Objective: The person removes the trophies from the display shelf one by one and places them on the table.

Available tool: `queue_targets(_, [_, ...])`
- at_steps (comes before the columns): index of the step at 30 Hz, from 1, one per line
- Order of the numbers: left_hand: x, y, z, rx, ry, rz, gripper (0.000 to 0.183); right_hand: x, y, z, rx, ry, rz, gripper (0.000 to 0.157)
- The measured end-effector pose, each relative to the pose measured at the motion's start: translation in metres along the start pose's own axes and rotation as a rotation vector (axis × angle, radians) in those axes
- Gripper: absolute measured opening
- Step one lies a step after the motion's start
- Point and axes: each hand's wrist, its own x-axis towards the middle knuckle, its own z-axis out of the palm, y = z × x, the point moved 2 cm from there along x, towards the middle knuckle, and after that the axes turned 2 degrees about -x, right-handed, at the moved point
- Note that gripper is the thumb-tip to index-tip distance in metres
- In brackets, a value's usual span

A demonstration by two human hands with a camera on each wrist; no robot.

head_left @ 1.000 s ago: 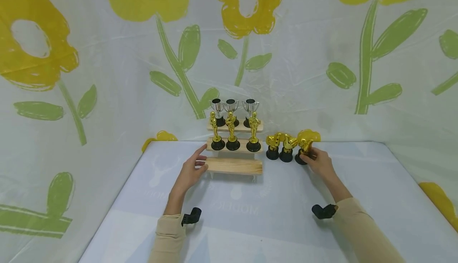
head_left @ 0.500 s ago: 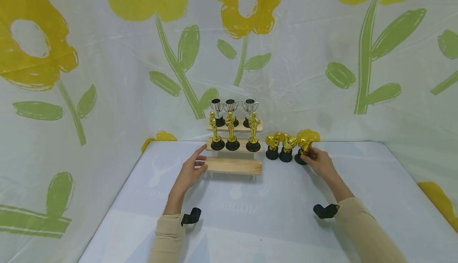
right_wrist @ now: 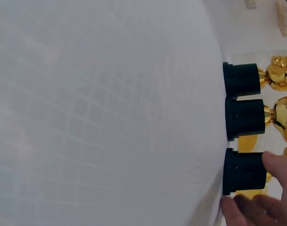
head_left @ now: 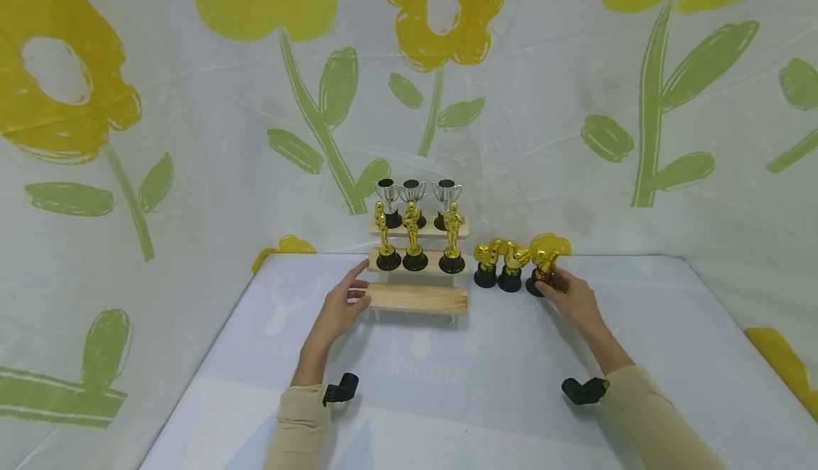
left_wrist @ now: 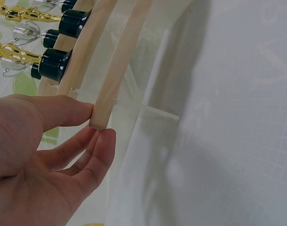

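In the head view a three-step wooden display shelf [head_left: 418, 298] stands at the table's back. My left hand [head_left: 341, 308] is at its left end; the left wrist view has thumb and fingers pinching the end of the lowest board [left_wrist: 119, 68]. Right of the shelf, several short gold trophies on black bases form a row. My right hand [head_left: 574, 301] holds the rightmost gold trophy [head_left: 543, 265], thumb against its black base [right_wrist: 244, 170], fingers on the far side. That base stands on the table.
Silver cup trophies [head_left: 413, 190] occupy the top step. Gold figure trophies [head_left: 452, 236] stand on the middle step. The middle short trophy [head_left: 513, 264] and the left one [head_left: 486, 260] stand close beside the held one. A flower-printed cloth [head_left: 530, 101] hangs behind the table.
My right wrist has shifted slightly right and down, with the hand still at the rightmost trophy. The left hand, shelf and trophies keep their places.
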Motion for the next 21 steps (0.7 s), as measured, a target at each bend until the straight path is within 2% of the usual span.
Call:
queue_targets(3, [-0.001,0.000,0.000,-0.001,0.002,-0.002,0.072,-0.007,0.000,-0.001,-0.026,0.007,0.037,0.067])
queue_targets(7, [-0.001,0.000,0.000,0.000,0.011,-0.002,0.072,-0.016,-0.003,-0.002,-0.043,0.042,0.050,0.054])
queue_targets(14, [0.000,-0.001,-0.001,0.006,0.014,0.009,0.072,-0.025,-0.024,0.001,-0.013,0.052,-0.065,0.033])
queue_targets(21, [0.000,-0.001,0.000,-0.006,0.011,0.012,0.073,-0.027,-0.046,0.003,0.025,0.055,-0.157,0.035])
